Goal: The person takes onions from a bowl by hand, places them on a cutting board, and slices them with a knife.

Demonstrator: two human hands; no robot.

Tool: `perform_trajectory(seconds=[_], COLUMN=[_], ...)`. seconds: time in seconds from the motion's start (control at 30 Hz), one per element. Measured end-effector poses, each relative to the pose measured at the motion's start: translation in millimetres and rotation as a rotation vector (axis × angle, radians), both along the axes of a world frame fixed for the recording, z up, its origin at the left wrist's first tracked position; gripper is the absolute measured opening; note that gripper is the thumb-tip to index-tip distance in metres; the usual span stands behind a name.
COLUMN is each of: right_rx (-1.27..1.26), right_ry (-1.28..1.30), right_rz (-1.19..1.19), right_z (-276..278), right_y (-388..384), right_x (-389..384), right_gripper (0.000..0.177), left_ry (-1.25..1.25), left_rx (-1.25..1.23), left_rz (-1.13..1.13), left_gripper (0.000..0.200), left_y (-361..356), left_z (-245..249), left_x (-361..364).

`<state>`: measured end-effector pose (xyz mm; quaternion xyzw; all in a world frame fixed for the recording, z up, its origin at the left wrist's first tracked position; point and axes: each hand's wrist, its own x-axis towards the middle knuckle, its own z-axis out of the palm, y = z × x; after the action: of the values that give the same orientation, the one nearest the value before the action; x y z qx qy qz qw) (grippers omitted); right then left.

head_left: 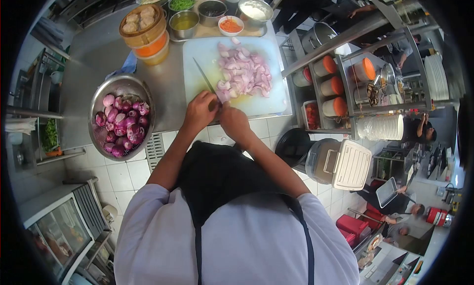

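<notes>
A knife (204, 76) lies with its blade over the white cutting board (197, 49), its tip pointing up and to the left. My right hand (234, 122) is closed around its handle end at the board's near edge. Just left of it, my left hand (199, 110) has curled fingers close to the blade's base; what they hold is hidden. Cut pieces of purple onion (247, 71) are heaped on the board beyond and to the right of my hands. To the left, a perforated metal bowl (94, 122) holds several peeled purple onions (121, 129).
A bamboo steamer (143, 33) stands behind the bowl. Containers of food, including a small bowl of orange shreds (231, 25), line the back. Shelves with orange-lidded tubs (332, 86) and stacked plates (387, 127) stand at right. Other people are in the far right background.
</notes>
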<state>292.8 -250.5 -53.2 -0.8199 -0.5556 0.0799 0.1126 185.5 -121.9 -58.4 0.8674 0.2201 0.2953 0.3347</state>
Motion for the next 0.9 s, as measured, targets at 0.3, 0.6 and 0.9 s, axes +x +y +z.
perform_trajectory(seconds=[0.3, 0.6, 0.9], right_rx=[0.078, 0.276, 0.377], right_ry=[-0.177, -0.012, -0.053], right_rz=[0.063, -0.243, -0.074], right_z=[-6, 55, 46], right_y=[11, -21, -57], right_x=[55, 85, 109], right_gripper=[0.018, 0.029, 0.028], left_ry=[0.121, -0.047, 0.153], left_rx=[0.048, 0.424, 0.467], left_rz=[0.126, 0.134, -0.307], left_gripper=[0.035, 0.038, 0.055], left_y=[4, -1, -16], left_z=[-13, 42, 46], left_x=[34, 45, 97])
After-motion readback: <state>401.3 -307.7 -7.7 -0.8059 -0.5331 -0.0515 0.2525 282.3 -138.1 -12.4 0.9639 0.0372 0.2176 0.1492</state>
